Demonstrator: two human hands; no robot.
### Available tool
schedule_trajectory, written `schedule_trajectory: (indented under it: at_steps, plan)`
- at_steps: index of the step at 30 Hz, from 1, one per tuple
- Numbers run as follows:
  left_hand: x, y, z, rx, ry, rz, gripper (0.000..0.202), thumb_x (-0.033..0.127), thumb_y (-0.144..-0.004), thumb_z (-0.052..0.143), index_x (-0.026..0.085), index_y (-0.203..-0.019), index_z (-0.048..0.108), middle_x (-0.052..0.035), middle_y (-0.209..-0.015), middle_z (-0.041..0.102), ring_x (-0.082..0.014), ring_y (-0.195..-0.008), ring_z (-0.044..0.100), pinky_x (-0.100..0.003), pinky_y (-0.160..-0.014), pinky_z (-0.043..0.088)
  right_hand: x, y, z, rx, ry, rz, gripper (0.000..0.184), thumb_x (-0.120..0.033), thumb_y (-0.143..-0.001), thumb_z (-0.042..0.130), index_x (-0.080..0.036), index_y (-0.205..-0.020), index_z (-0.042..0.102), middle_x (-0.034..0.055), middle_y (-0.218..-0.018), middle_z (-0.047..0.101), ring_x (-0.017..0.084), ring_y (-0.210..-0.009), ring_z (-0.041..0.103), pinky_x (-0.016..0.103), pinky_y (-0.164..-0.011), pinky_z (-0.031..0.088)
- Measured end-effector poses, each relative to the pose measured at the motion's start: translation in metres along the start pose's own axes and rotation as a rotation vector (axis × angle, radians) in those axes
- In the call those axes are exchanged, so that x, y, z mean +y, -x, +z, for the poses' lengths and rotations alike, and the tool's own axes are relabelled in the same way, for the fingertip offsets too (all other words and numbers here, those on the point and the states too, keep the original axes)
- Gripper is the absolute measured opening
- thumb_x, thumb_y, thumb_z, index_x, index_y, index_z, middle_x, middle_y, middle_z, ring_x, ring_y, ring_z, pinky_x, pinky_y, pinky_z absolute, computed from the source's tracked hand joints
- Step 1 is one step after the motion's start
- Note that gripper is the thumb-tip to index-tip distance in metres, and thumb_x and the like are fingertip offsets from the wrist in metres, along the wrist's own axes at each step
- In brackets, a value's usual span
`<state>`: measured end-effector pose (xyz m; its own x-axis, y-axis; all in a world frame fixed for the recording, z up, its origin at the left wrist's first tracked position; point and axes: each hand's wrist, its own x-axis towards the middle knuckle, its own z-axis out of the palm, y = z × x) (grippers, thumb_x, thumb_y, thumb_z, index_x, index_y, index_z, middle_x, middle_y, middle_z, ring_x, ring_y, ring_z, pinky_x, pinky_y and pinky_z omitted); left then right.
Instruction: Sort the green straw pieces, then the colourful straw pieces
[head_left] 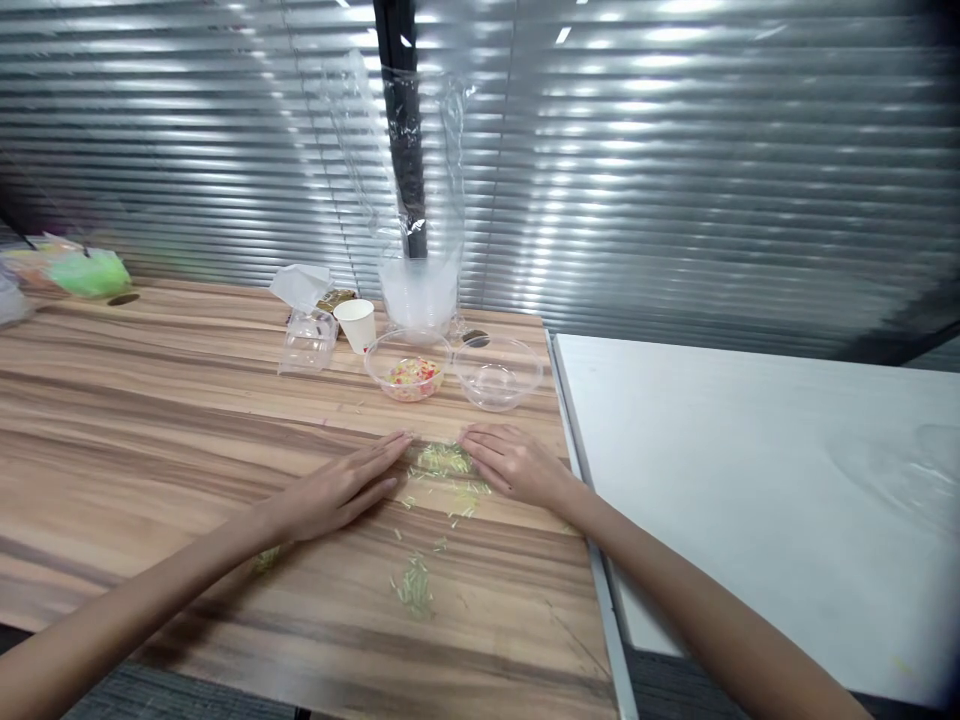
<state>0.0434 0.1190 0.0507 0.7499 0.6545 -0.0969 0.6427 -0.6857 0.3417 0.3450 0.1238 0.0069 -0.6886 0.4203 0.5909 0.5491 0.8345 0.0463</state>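
Small yellow-green slivers lie heaped on the wooden table between my two hands. My left hand is on the heap's left side, fingers stretched out, its thumb lower and apart. From the right, my right hand rests against the heap with its fingers extended and slightly bent. Nothing shows in either grasp. A second patch of slivers lies nearer to me, and a few more show beside my left forearm. Just beyond my hands stand a clear bowl with red, orange and yellow bits, and another clear bowl.
Behind the bowls are a paper cup, a clear plastic tray and a tall clear bag of stacked cups. Bags with green contents sit far left. A white table adjoins the wooden table on the right.
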Motion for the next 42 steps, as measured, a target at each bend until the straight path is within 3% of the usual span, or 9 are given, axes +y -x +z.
schedule_trajectory:
  at_steps: [3, 9, 18, 23, 26, 31, 42]
  plan:
    - [-0.003, -0.008, 0.003, 0.052, -0.071, 0.019, 0.052, 0.039, -0.104, 0.026, 0.019, -0.152, 0.024, -0.0064, -0.158, 0.023, -0.0194, -0.145, 0.02, -0.038, -0.119, 0.021, 0.0, 0.0, 0.0, -0.004, -0.002, -0.004, 0.028, -0.015, -0.095, 0.047, -0.009, -0.115, 0.065, 0.014, -0.113, 0.07, 0.024, -0.107, 0.066, 0.039, -0.093, 0.056]
    - [-0.007, -0.011, 0.007, 0.009, -0.128, 0.036, 0.053, 0.041, -0.105, 0.021, 0.016, -0.149, 0.032, -0.0081, -0.155, 0.028, -0.0193, -0.144, 0.025, -0.038, -0.119, 0.021, -0.001, 0.0, 0.0, -0.012, -0.005, 0.034, 0.027, -0.015, -0.095, 0.047, -0.012, -0.114, 0.066, 0.0133, -0.112, 0.071, 0.023, -0.106, 0.066, 0.039, -0.094, 0.056]
    - [0.009, 0.02, 0.009, 0.024, -0.161, 0.073, 0.05, 0.039, -0.104, 0.029, 0.018, -0.15, 0.032, -0.0067, -0.154, 0.03, -0.022, -0.141, 0.031, -0.037, -0.118, 0.025, 0.0, 0.001, 0.002, 0.023, -0.005, 0.025, 0.026, -0.016, -0.094, 0.048, -0.009, -0.111, 0.067, 0.0141, -0.109, 0.072, 0.023, -0.101, 0.068, 0.038, -0.09, 0.057]
    - [0.025, 0.03, 0.005, -0.001, -0.167, 0.107, 0.052, 0.035, -0.104, 0.033, 0.024, -0.153, 0.02, -0.0034, -0.155, 0.028, -0.0194, -0.14, 0.034, -0.033, -0.116, 0.03, -0.001, 0.0, 0.002, 0.02, -0.002, 0.016, 0.025, -0.015, -0.095, 0.047, -0.01, -0.109, 0.067, 0.0128, -0.107, 0.073, 0.022, -0.099, 0.069, 0.037, -0.09, 0.057]
    - [0.03, 0.024, 0.006, 0.038, -0.173, 0.169, 0.057, 0.03, -0.104, 0.034, 0.024, -0.155, 0.01, -0.0043, -0.157, 0.024, -0.0188, -0.141, 0.031, -0.032, -0.116, 0.03, -0.002, 0.0, 0.001, 0.019, -0.007, 0.023, 0.025, -0.016, -0.095, 0.047, -0.009, -0.109, 0.067, 0.013, -0.106, 0.073, 0.023, -0.099, 0.069, 0.037, -0.089, 0.057]
    - [0.03, 0.006, 0.016, 0.079, -0.202, 0.261, 0.058, 0.027, -0.104, 0.034, 0.024, -0.155, 0.007, -0.005, -0.156, 0.027, -0.0196, -0.141, 0.031, -0.034, -0.116, 0.03, -0.002, 0.0, 0.001, -0.005, -0.027, 0.045, 0.024, -0.017, -0.095, 0.048, -0.01, -0.11, 0.066, 0.0118, -0.106, 0.073, 0.023, -0.1, 0.068, 0.037, -0.09, 0.056]
    - [0.027, -0.002, 0.023, 0.112, -0.176, 0.295, 0.061, 0.026, -0.103, 0.037, 0.026, -0.155, 0.004, -0.0047, -0.157, 0.023, -0.0218, -0.142, 0.029, -0.037, -0.116, 0.03, 0.0, 0.002, 0.001, -0.062, -0.073, 0.075, 0.026, -0.017, -0.095, 0.047, -0.011, -0.114, 0.064, 0.012, -0.111, 0.071, 0.023, -0.103, 0.067, 0.038, -0.093, 0.055]
